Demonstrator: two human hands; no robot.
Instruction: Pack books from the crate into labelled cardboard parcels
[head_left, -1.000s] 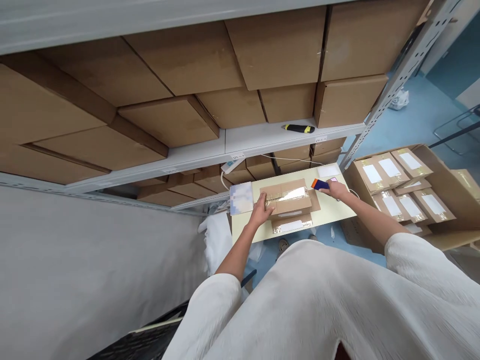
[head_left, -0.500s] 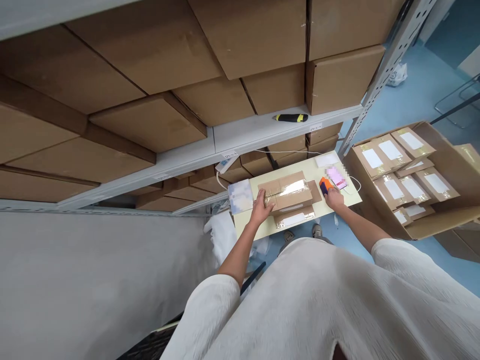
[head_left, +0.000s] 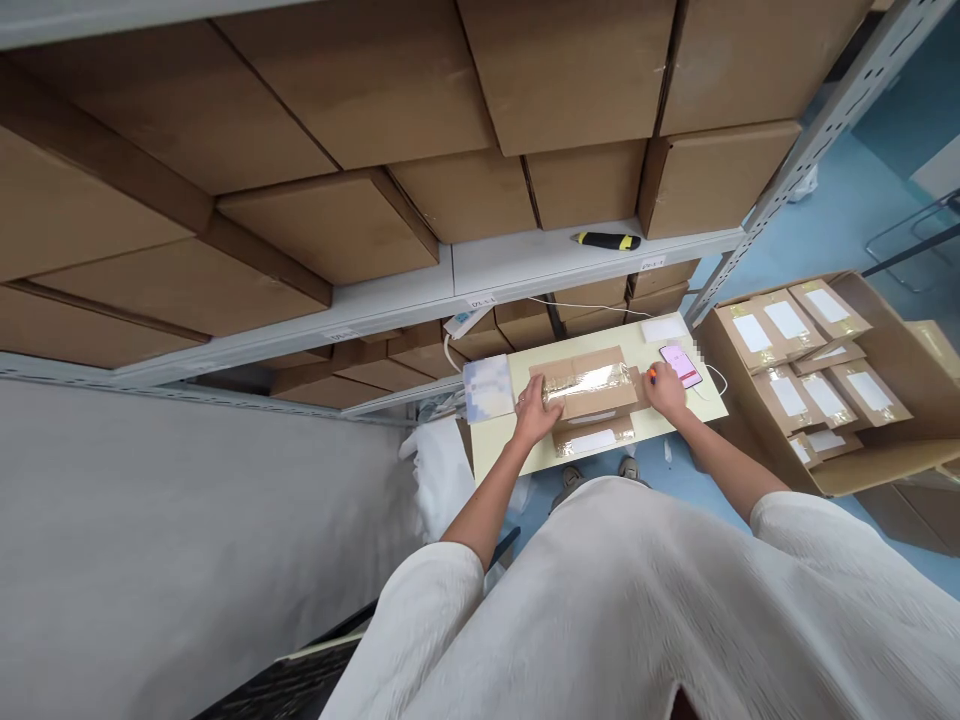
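Note:
A small cardboard box (head_left: 592, 385), sealed with shiny clear tape, lies on a pale yellow table (head_left: 675, 415). My left hand (head_left: 536, 410) grips its left end, fingers curled over the edge. My right hand (head_left: 664, 392) is closed on an orange and dark tape dispenser (head_left: 653, 376) just off the box's right end. A second taped parcel with a white label (head_left: 592, 438) lies under the box at the near edge.
A phone (head_left: 681, 365) on a white cable lies beside my right hand. A large open carton (head_left: 885, 455) of several labelled parcels stands at right. Metal shelves (head_left: 525, 265) stacked with cartons rise behind, with a yellow-black knife (head_left: 606, 241) on one.
My right hand has brought the tape dispenser down from the table's far side to the box's right end. My left hand has stayed on the box's left end.

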